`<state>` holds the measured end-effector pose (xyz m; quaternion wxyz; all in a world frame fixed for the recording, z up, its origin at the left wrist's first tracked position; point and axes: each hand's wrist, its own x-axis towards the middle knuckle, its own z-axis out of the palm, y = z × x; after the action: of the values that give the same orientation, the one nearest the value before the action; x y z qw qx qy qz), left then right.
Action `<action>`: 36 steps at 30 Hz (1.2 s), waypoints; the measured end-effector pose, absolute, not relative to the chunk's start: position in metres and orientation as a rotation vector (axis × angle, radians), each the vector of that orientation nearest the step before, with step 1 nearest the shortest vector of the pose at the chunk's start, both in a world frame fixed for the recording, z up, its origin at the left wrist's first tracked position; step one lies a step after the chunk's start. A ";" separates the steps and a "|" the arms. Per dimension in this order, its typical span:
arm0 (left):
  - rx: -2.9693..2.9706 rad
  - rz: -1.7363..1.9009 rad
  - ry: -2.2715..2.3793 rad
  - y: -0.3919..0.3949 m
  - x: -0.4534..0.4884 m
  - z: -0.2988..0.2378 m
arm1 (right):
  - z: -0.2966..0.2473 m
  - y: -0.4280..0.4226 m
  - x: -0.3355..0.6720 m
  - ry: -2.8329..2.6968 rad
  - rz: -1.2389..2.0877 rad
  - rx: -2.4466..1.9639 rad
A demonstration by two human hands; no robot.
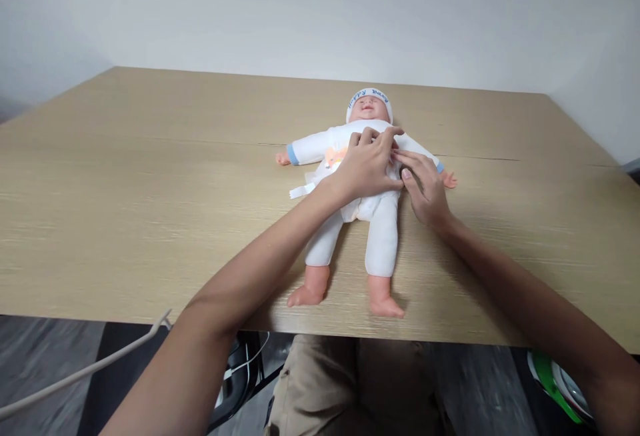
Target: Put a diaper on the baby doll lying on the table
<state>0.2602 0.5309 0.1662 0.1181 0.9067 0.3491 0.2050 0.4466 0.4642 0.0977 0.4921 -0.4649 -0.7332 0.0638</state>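
Head view: doll (345, 137) lies on its back on the wooden table (150, 223), head to the far edge, feet nr the person, arms flung out to both sides. White suit w/ blue cuffs, orange print on the chest, white cap (369, 95) w/ blue lettering. White diaper (367, 208) round its waist; a loose white tab (301, 191) pokes out on the person's L side.

L hand (371, 164) is over the doll's belly, fingers bent & a bit apart, thumb stretched out to the R; tips partly hidden, so can't tell if it's pinching anything. R hand (424, 186) is at the doll's R-hand side as the person sees it, fingers nr the L hand, thumb apart from them w/ a gap b/w; can't tell what, if anything, it grips.

Pale cable (95, 369) lower L, green-rimmed item (553, 386) under the table lower R.
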 end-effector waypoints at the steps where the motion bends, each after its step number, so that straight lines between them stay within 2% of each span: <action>1: 2.652 0.601 1.021 0.531 0.260 0.166 | 0.097 0.464 0.446 -1.785 0.145 -1.123; 11: 2.681 0.711 0.995 0.539 0.261 0.152 | 0.093 0.469 0.450 -1.888 0.018 -1.089; 18: 2.516 1.002 0.646 0.537 0.226 0.150 | 0.101 0.465 0.460 -2.140 -0.079 -1.146; 24: 2.222 1.171 1.142 0.531 0.138 0.127 | 0.101 0.465 0.460 -2.185 0.028 -1.066; 31: 2.094 0.814 1.705 0.538 0.083 0.097 | 0.122 0.476 0.448 -1.970 0.035 -1.147; 36: 2.183 0.629 1.694 0.535 0.089 0.100 | 0.166 0.523 0.408 -2.263 0.188 -1.172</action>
<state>0.0893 0.5352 0.1005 0.1531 0.7613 0.5907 0.2192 0.4076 0.5233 0.1664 0.2890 -0.4390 -0.8478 0.0704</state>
